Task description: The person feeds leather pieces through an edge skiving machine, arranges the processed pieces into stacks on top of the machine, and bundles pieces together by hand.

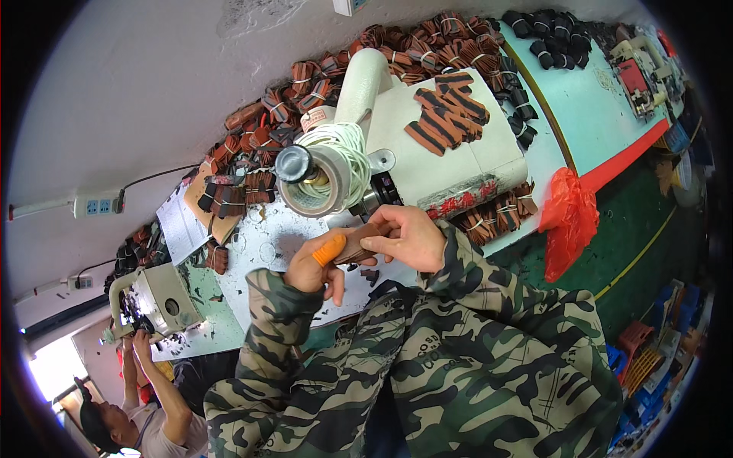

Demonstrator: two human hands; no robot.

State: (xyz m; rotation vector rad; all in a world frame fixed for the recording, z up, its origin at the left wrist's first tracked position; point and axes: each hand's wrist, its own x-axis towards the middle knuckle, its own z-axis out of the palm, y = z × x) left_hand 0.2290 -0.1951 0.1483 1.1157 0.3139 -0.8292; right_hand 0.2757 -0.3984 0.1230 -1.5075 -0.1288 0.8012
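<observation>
Between my two hands, just in front of the cream machine [458, 172], is a small stack of brown leather-like pieces [354, 247]. My left hand [311, 265] grips the stack's left end, its thumb in an orange finger cover [330, 249]. Closed on the other end is my right hand [412, 237], thumb on top and fingers behind. Loose brown and black strips [447, 114] lie spread on the machine's flat top. A coil of pale cord [347, 153] hangs around the machine's spool-like post.
Tied bundles of brown strips [313, 91] heap along the wall; black bundles [553, 34] lie far right. A red plastic bag [569, 221] hangs at the table's right edge. At lower left a co-worker [164, 404] reaches to another cream machine [156, 301]. Crates [641, 359] stand right.
</observation>
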